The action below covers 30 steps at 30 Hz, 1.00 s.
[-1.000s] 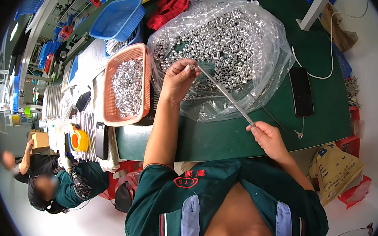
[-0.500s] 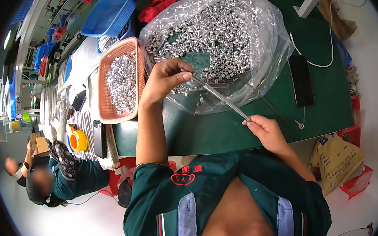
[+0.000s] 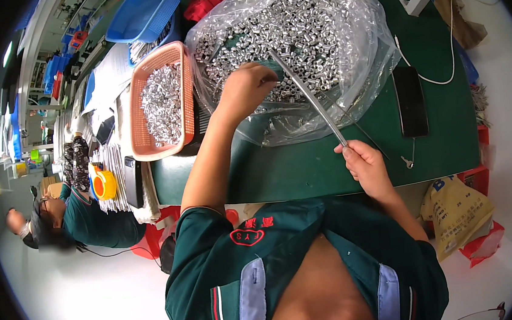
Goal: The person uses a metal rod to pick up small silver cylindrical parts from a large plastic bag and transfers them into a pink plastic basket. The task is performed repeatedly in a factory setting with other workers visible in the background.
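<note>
In the clear plastic bag (image 3: 374,46) lie a great many small silver metal rings (image 3: 311,21), spread in a loose heap. My right hand (image 3: 364,161) grips the lower end of a slim silver metal rod (image 3: 310,99), which slants up and left so that its far tip is over the rings. Beside that rod, above the near part of the heap, is my left hand (image 3: 247,89). Its fingers are bent together in a pinch, apart from the rod, and what they hold, if anything, is too small to make out.
An orange basket (image 3: 136,112) of small silver pieces stands left of the bag, with blue baskets (image 3: 143,14) behind it. A black phone (image 3: 409,101) lies on the green table (image 3: 270,180) at right, near a white cable (image 3: 454,39). Co-worker (image 3: 106,219) at far left.
My left hand has come off the rod's upper end and moved slightly right and up over the rings. The rod now points more steeply upward in my right hand.
</note>
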Motion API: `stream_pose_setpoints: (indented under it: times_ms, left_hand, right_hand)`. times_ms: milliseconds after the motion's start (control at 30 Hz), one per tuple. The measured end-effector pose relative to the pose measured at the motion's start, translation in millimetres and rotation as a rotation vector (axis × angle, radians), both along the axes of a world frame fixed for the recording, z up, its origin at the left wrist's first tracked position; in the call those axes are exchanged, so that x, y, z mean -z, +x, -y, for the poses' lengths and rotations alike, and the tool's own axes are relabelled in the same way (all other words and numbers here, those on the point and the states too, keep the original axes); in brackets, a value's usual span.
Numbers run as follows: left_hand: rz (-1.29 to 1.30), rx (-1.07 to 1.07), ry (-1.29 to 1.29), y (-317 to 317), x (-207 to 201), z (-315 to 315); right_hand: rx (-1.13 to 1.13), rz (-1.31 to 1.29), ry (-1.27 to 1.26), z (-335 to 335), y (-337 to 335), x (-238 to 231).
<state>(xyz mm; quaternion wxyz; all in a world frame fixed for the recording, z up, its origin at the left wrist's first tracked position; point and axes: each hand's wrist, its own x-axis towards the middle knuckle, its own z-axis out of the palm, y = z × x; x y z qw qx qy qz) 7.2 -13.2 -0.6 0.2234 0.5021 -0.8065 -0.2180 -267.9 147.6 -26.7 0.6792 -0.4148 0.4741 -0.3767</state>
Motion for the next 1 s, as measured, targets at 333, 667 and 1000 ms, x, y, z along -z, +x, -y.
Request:
stream_pose_setpoints:
  times_ms: [333, 667, 1000]
  left_hand:
    - [0.156, 0.003, -0.045, -11.3, 22.2, 13.4]
    - [-0.711, -0.141, 0.362, 6.9, 21.7, 15.2]
    - [-0.353, -0.176, 0.112, 4.2, 12.8, -6.8]
  right_hand:
    - [0.023, -0.024, 0.023, -2.7, -1.9, -1.4]
    - [0.022, -0.04, 0.034, -1.6, -0.8, -4.3]
    - [0.03, -0.015, 0.023, -0.9, -0.7, -4.1]
